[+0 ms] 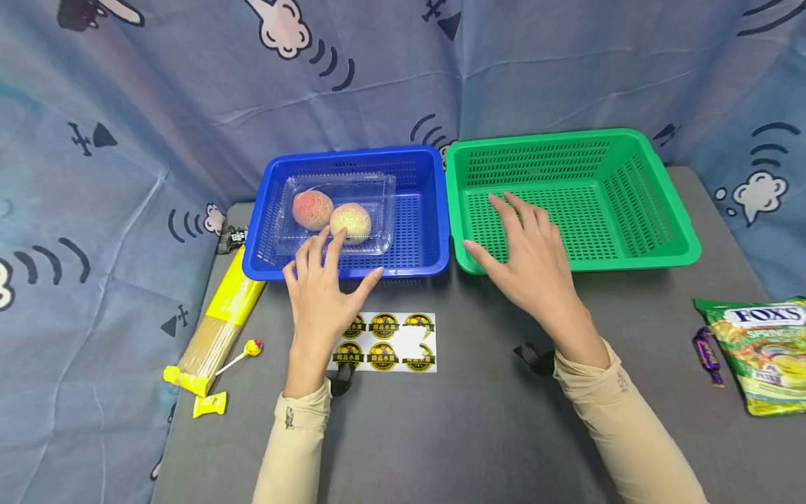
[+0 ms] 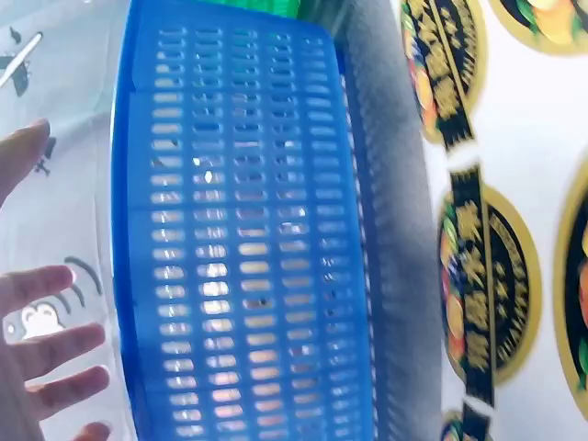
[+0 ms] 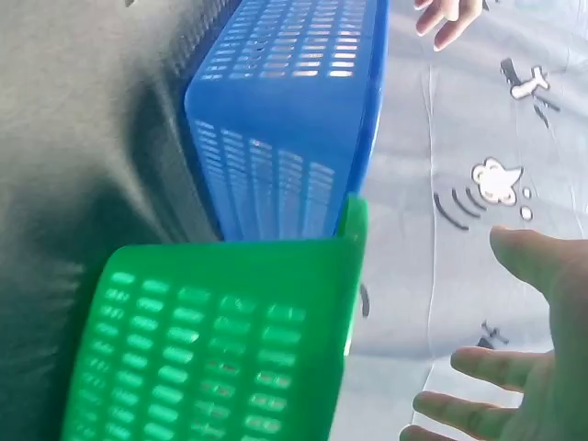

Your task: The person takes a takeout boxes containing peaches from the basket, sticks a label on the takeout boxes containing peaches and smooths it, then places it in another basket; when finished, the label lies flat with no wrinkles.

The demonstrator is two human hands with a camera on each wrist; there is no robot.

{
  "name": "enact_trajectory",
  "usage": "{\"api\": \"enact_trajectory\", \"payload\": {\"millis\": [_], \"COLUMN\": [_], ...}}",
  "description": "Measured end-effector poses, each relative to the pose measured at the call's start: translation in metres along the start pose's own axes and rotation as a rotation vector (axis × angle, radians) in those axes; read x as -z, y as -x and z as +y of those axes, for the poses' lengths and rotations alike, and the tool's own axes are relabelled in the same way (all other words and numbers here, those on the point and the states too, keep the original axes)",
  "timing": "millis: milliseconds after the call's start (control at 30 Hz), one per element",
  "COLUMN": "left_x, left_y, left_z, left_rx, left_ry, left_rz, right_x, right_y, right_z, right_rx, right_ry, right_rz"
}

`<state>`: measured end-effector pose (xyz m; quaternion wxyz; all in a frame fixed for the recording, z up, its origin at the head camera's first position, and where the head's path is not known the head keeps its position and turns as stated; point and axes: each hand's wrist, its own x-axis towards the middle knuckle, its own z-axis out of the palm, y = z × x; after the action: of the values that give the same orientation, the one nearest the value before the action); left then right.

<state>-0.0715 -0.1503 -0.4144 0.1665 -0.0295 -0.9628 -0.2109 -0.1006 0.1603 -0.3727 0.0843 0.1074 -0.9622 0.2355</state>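
In the head view a blue basket (image 1: 420,266) holds a clear plastic box (image 1: 385,203) with two peaches inside, one reddish (image 1: 313,210) and one pale yellow (image 1: 351,222). My left hand (image 1: 321,297) hovers over the basket's near rim with fingers spread, and holds nothing. To its right, my right hand (image 1: 532,266) is held above the near rim of a green basket (image 1: 680,255), fingers apart and likewise holding nothing. From the wrist views, the left fingers (image 2: 64,354) and right fingers (image 3: 487,372) show beyond the baskets' rims. A sheet of round fruit stickers (image 1: 384,341) lies below the left hand.
On the left lie a yellow noodle packet (image 1: 220,315), a lollipop (image 1: 252,348), a small yellow-wrapped candy (image 1: 210,404) and a dark packet (image 1: 231,239). At the right are a purple-wrapped candy (image 1: 708,357) and a green FOX'S bag (image 1: 765,357). A patterned curtain (image 1: 378,70) hangs behind the baskets.
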Motion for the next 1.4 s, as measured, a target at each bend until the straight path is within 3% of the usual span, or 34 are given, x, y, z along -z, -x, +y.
{"api": "enact_trajectory", "payload": {"millis": [167,333,433,600,700,967,1400], "left_x": [0.002,0.007,0.008,0.008,0.006,-0.001,-0.004], "left_y": [0.006,0.010,0.011,0.013,0.013,0.010,0.010], "left_z": [-0.011,-0.023,-0.027,-0.032,-0.036,-0.040,-0.039], "left_rx": [0.028,0.062,0.084,0.122,0.139,0.136,0.142], "left_ry": [0.024,0.042,0.058,0.088,0.116,0.181,0.197], "left_rz": [0.031,0.042,0.040,0.007,-0.001,0.013,0.034], "right_x": [-0.005,-0.018,-0.029,-0.048,-0.060,-0.087,-0.116], "right_y": [-0.016,-0.042,-0.059,-0.078,-0.085,-0.100,-0.116], "right_z": [-0.015,-0.032,-0.040,-0.051,-0.058,-0.074,-0.080], "right_rx": [0.046,0.058,0.030,-0.003,-0.003,-0.031,-0.223], "right_ry": [-0.032,-0.090,-0.201,-0.499,-0.582,-0.531,-0.577], "right_rz": [0.029,-0.054,-0.140,-0.241,-0.290,-0.378,-0.427]}}
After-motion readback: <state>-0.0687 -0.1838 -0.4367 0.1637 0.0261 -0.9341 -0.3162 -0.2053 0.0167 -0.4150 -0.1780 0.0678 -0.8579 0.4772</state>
